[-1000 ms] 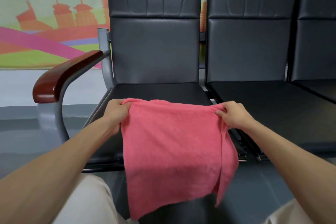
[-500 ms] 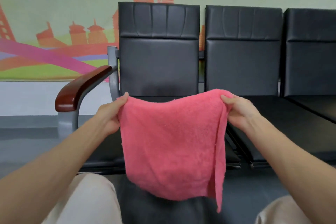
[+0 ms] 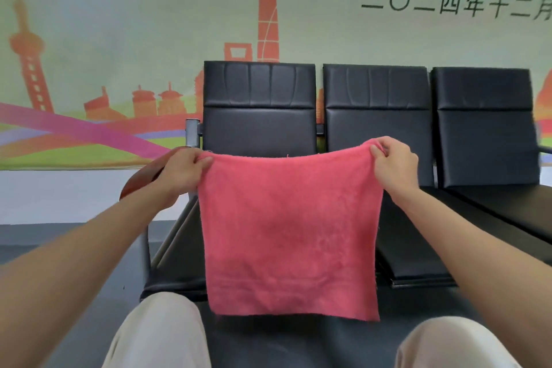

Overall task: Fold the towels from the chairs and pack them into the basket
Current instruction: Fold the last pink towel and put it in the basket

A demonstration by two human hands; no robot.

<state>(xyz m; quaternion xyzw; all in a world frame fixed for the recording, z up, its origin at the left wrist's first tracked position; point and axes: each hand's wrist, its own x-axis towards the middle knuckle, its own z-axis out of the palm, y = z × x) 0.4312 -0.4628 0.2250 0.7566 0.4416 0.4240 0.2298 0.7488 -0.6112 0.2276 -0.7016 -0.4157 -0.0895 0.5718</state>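
The left hand [image 3: 182,169] and right hand [image 3: 394,166] are each pinching a top corner of the square pink terry towel [image 3: 288,236], which is hanging flat toward six o'clock before the black padded chairs [image 3: 260,116], both hands equally near.

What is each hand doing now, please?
Left hand: pinches the pink towel at its top left corner.
Right hand: pinches its top right corner.

Both arms outstretched; left hand [image 3: 183,172], right hand [image 3: 394,166] pinching, raised level.
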